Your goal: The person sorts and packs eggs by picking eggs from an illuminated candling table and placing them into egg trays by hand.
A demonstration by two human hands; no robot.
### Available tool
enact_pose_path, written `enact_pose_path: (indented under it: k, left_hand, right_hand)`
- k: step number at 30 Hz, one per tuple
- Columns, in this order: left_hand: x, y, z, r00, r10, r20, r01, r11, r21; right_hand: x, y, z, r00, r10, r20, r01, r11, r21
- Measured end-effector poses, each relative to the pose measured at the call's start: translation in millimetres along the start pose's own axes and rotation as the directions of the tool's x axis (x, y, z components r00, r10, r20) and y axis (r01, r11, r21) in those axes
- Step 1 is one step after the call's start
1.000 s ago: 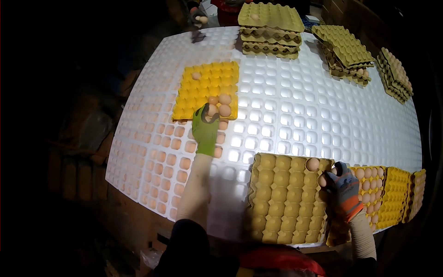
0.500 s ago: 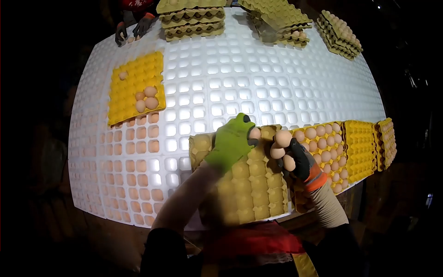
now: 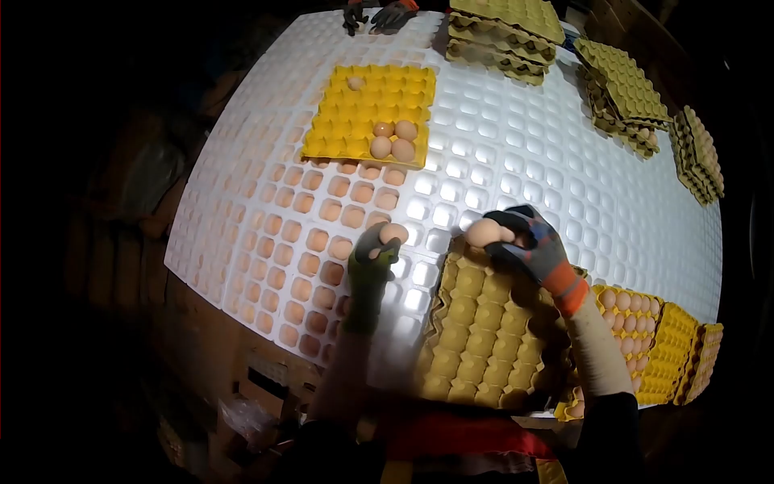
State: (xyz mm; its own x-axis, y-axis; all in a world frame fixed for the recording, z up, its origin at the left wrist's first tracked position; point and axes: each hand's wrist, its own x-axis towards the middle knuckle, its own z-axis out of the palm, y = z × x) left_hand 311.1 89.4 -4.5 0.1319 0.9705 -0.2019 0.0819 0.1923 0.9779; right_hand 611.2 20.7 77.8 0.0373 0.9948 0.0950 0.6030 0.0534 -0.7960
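The left hand point(image 3: 371, 274) grips an egg point(image 3: 393, 234) over the pocketed white surface point(image 3: 516, 145); the right hand point(image 3: 538, 252) clasps several eggs point(image 3: 484, 233) by the far edge of a brown tray point(image 3: 470, 339). They look light, stiff-shelled, smooth and fragile, best cradled gently round the middle. The leftmost in the right hand seems to lie long axis left to right; which end is blunt, I cannot tell
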Motion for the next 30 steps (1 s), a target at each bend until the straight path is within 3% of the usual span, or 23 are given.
enact_pose_path:
  k: [1, 2, 3, 5, 6, 7, 9, 11, 12, 13, 14, 15, 17, 18, 19, 20, 21, 22, 23, 24, 25, 27, 30]
  left_hand:
    - [6.5, -6.5, -3.9, 0.985, 0.170, -0.020, -0.165, 0.972, 0.165]
    - [13.2, -12.8, -7.7, 0.941, 0.335, -0.039, -0.304, 0.892, 0.336]
    - [12.2, -7.5, -4.9, 0.942, 0.334, -0.042, -0.302, 0.894, 0.331]
    - [11.7, -2.5, 6.9, 0.917, 0.390, 0.083, -0.354, 0.699, 0.621]
    - [17.6, -10.8, 14.4, 0.877, 0.465, 0.120, -0.407, 0.586, 0.701]
    - [20.8, -21.1, 19.3, 0.837, 0.525, 0.155, -0.443, 0.484, 0.755]
    - [27.1, -38.1, 21.4, 0.776, 0.626, 0.070, -0.497, 0.540, 0.679]
    - [16.5, -14.3, 8.7, 0.800, 0.595, -0.077, -0.486, 0.717, 0.500]
    - [7.4, -3.0, -6.2, 0.998, -0.021, -0.052, 0.020, 1.000, -0.020]
    - [6.2, -8.8, -26.6, 0.999, 0.049, 0.004, -0.044, 0.928, -0.370]
    - [-5.8, -12.4, -44.5, 0.998, -0.041, -0.046, 0.023, 0.939, -0.343]
    - [-10.9, -3.0, -53.8, 0.994, -0.086, -0.071, 0.058, 0.942, -0.330]
    - [-18.2, 0.4, -69.1, 0.983, -0.119, -0.137, 0.085, 0.968, -0.235]
    - [-17.9, -4.9, -72.0, 0.980, -0.102, -0.169, 0.077, 0.986, -0.149]
    - [-12.4, -8.7, -68.5, 0.981, -0.105, -0.161, 0.081, 0.985, -0.153]
    - [-6.1, -12.6, -60.5, 0.963, 0.242, -0.119, -0.222, 0.961, 0.163]
    - [-2.9, -16.5, -51.5, 0.841, 0.540, 0.027, -0.495, 0.750, 0.438]
    - [-5.4, -20.6, -38.0, 0.922, 0.387, -0.019, -0.372, 0.897, 0.239]
    - [2.0, -31.5, -43.3, 0.811, 0.567, 0.146, -0.500, 0.542, 0.675]
    - [5.4, -39.5, -43.5, 0.773, 0.611, 0.173, -0.520, 0.452, 0.724]
    - [5.4, -43.7, -43.0, 0.733, 0.648, 0.206, -0.533, 0.359, 0.766]
    - [3.9, -36.6, -45.5, 0.744, 0.626, 0.235, -0.558, 0.387, 0.734]
    - [27.5, -39.4, -50.1, 0.582, 0.811, 0.060, -0.666, 0.433, 0.608]
  right_hand:
    - [23.4, -12.9, 13.1, 1.000, 0.010, 0.029, -0.003, 0.973, -0.230]
    - [44.9, -15.7, 33.2, 0.999, 0.005, 0.053, 0.012, 0.949, -0.315]
    - [65.9, -11.2, 56.6, 0.997, 0.001, 0.074, 0.028, 0.916, -0.399]
    - [103.5, 4.5, 99.6, 0.982, 0.083, 0.170, 0.041, 0.784, -0.620]
    - [118.5, 8.0, 109.9, 0.945, 0.189, 0.266, 0.021, 0.779, -0.627]
    - [123.4, 9.7, 115.2, 0.945, 0.184, 0.271, 0.030, 0.775, -0.632]
    - [133.3, 18.3, 116.1, 0.949, 0.294, 0.113, -0.198, 0.836, -0.511]
    - [141.3, 35.4, 117.6, 0.938, 0.337, 0.080, -0.300, 0.905, -0.302]
    - [142.1, 41.7, 118.5, 0.936, 0.334, 0.112, -0.284, 0.904, -0.320]
    - [148.1, 43.4, 118.5, 0.937, 0.318, 0.144, -0.256, 0.907, -0.335]
    - [147.9, 44.7, 117.6, 0.962, 0.235, 0.137, -0.169, 0.911, -0.375]
    - [150.4, 55.2, 120.4, 0.956, 0.264, 0.125, -0.185, 0.880, -0.437]
    - [136.6, 49.0, 115.3, 0.995, 0.103, -0.004, -0.097, 0.920, -0.379]
    - [135.7, 46.0, 109.3, 0.925, 0.366, 0.107, -0.378, 0.914, 0.143]
    - [132.9, 42.4, 98.6, 0.855, 0.450, 0.256, -0.518, 0.749, 0.414]
    - [125.4, 34.4, 96.4, 0.846, 0.420, 0.329, -0.533, 0.647, 0.546]
    - [113.3, 20.8, 100.3, 0.840, 0.373, 0.394, -0.542, 0.520, 0.660]
    - [102.0, 17.2, 111.8, 0.890, 0.240, 0.388, -0.439, 0.681, 0.586]
    - [93.2, 11.3, 122.8, 0.919, 0.092, 0.383, -0.291, 0.815, 0.502]
    - [83.2, -11.6, 126.6, 0.935, -0.044, 0.353, -0.072, 0.949, 0.308]
    - [76.1, -33.4, 131.1, 0.922, -0.170, 0.349, 0.151, 0.985, 0.082]
    - [72.7, -44.1, 149.9, 0.834, -0.197, 0.515, 0.270, 0.960, -0.071]
    - [69.9, -4.8, 200.6, 0.715, -0.297, 0.633, 0.598, 0.728, -0.334]
